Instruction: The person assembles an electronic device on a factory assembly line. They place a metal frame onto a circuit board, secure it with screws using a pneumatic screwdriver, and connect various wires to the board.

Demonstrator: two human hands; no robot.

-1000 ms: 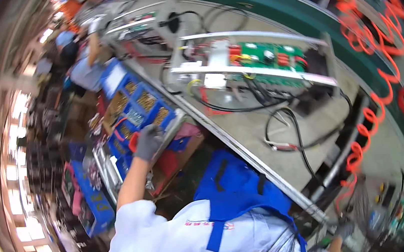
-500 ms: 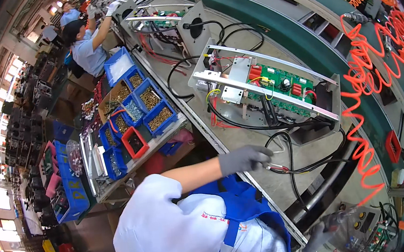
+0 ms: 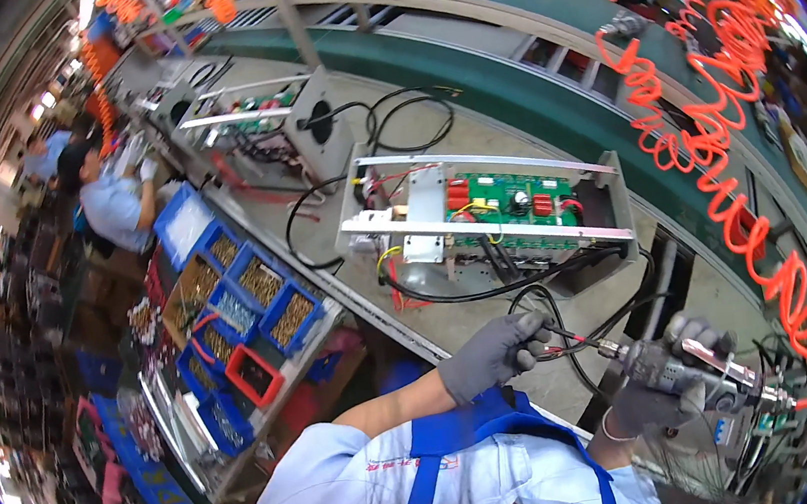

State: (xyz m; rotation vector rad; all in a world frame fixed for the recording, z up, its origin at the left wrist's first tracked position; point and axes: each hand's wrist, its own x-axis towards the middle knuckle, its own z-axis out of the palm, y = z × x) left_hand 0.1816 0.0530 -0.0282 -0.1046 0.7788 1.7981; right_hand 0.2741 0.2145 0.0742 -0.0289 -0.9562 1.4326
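Note:
My right hand, in a grey glove, is wrapped round a metal air screwdriver at the lower right. The driver lies nearly level, its thin bit pointing left to my other hand. My left hand, also gloved, is closed in a pinch by the bit's tip; whatever sits between its fingers is too small to name. Just beyond stands an open metal chassis with a green circuit board inside. Black cables run along its near side and loop behind my hands.
An orange coiled air hose hangs at the right and joins the driver's rear. Blue bins of small fasteners and a red bin stand left. A second chassis is farther back. A co-worker works at the far left.
My right hand has come up and inward with the air screwdriver, bringing its bit to my left hand. The view has turned, so the bench appears shifted left.

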